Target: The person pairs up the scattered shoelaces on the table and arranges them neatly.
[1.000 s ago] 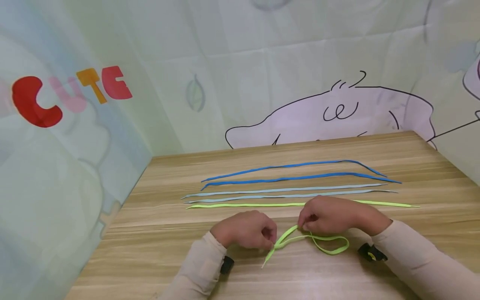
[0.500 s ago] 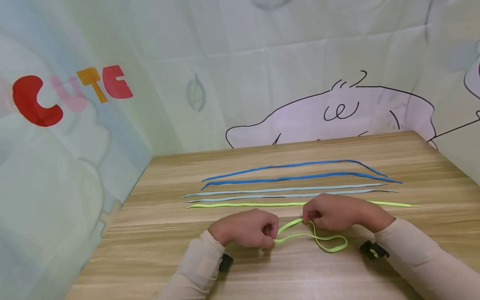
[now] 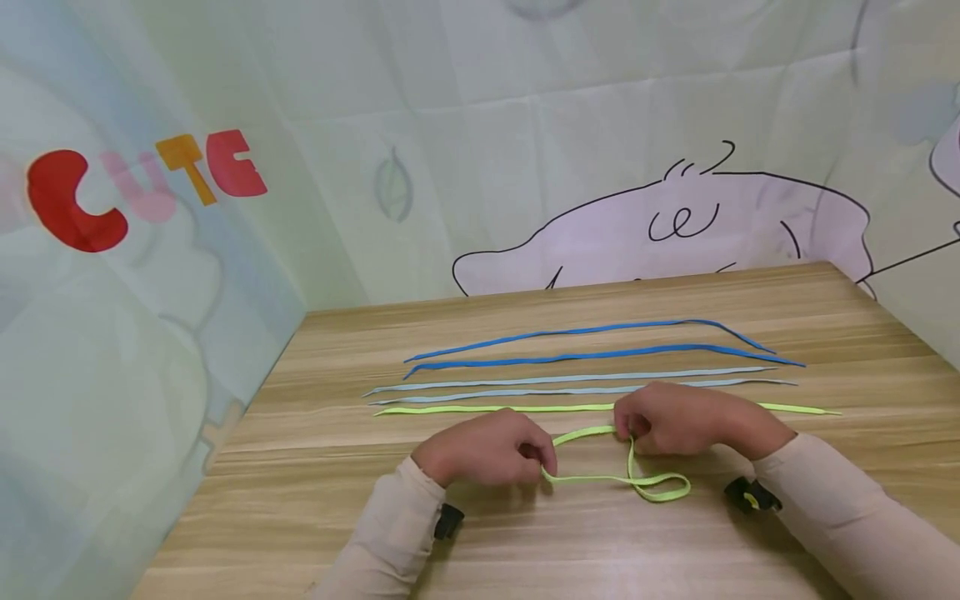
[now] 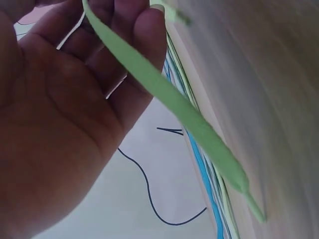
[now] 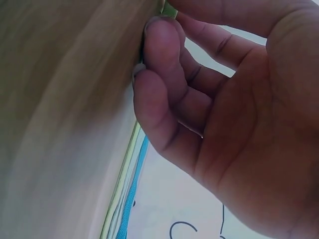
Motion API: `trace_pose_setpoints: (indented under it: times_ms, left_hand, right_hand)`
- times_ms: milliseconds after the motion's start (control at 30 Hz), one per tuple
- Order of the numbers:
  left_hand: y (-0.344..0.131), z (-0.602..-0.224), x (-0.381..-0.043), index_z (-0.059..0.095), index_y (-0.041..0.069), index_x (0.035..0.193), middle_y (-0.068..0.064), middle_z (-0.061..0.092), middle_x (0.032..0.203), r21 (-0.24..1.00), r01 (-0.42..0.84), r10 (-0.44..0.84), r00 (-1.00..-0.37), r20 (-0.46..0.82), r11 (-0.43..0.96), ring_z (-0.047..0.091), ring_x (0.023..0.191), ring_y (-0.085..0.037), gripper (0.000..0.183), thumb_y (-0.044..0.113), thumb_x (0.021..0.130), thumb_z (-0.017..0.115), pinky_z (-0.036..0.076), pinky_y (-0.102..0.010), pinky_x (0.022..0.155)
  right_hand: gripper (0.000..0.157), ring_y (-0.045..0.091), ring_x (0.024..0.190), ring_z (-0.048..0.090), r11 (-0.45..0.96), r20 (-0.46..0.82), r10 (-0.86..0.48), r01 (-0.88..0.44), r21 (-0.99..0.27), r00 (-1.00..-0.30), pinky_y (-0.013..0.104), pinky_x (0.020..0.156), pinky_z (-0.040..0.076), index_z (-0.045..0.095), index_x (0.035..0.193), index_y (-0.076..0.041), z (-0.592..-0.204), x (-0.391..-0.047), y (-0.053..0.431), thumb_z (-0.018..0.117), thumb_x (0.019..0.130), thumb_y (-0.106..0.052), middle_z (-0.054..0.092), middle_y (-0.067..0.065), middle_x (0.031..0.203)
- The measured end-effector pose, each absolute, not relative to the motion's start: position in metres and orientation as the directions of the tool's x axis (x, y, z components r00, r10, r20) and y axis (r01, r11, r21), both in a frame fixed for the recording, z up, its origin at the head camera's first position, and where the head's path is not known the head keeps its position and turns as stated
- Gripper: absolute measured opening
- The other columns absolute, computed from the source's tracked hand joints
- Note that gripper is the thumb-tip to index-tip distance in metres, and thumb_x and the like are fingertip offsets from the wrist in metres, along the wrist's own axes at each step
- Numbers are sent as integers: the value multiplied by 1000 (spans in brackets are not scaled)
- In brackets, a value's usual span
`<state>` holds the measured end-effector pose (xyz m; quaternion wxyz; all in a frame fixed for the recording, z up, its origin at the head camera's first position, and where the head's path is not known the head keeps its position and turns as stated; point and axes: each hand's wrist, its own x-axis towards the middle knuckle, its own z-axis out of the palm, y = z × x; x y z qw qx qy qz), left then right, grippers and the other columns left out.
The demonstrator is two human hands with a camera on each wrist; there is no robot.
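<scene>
A lime-green shoelace (image 3: 588, 479) lies partly on the table in front of me, its slack folded into a small loop at the right. My left hand (image 3: 486, 450) pinches it near one end. In the left wrist view, the flat green lace (image 4: 174, 103) runs down past the palm to its narrow tip. A short way along the same lace, my right hand (image 3: 678, 419) pinches it between thumb and finger, and a short stretch spans the two hands. In the right wrist view only a scrap of green (image 5: 169, 10) shows at the fingertips.
Behind the hands, a second lime-green lace (image 3: 450, 410) lies straight across the wooden table (image 3: 300, 483). Beyond it lie two pale blue laces and two blue laces, one being the farthest blue lace (image 3: 570, 332). A printed cloth backdrop (image 3: 337, 167) stands at the table's back and left.
My hands have moved slightly farther from me, the right one also a little rightward. The stretch of lace between them has opened wider, and the loose end has gone out of the head view.
</scene>
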<state>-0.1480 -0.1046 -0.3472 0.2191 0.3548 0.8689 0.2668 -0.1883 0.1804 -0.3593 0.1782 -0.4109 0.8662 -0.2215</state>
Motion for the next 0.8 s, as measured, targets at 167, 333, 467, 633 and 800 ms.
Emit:
trace_pose_setpoints:
  times_ms: [167,333,467,633,800]
  left_hand:
    - [-105,-348,-148,68,19,81,13,59,76,634,496,740,-646,-187,593,50,65,-3,23,-1,88,58,43,-20,60]
    - [-107,-349,-148,63,21,79,12,56,75,645,494,740,-650,-171,583,49,65,-4,23,0,88,57,42,-21,60]
    - [-109,-349,-150,64,21,80,12,56,75,693,472,754,-638,-158,545,49,68,-4,21,2,87,58,42,-20,62]
    - [-111,-348,-152,67,14,84,12,54,72,761,443,773,-624,-117,473,47,67,-4,16,2,85,57,41,-21,62]
    - [-112,-347,-153,69,9,87,8,55,73,777,450,771,-633,-71,441,48,69,-5,14,3,81,57,41,-21,64]
  right_hand:
    - [21,5,69,48,579,-140,-781,-621,-528,-609,26,65,43,63,85,-21,-359,-189,181,68,84,0,52,-12,72]
    - [19,4,69,48,577,-123,-785,-645,-501,-607,26,65,43,62,82,-22,-359,-190,181,66,89,-5,52,-14,72]
    - [15,5,71,49,612,-133,-762,-638,-468,-634,27,66,43,62,83,-22,-358,-190,181,65,92,-9,54,-13,75]
    - [14,8,69,50,665,-159,-712,-585,-464,-684,28,64,43,62,83,-22,-357,-190,181,65,93,-13,54,-11,74]
    - [13,9,67,50,667,-143,-692,-551,-501,-708,27,61,43,61,84,-21,-355,-191,183,64,94,-15,54,-9,73]
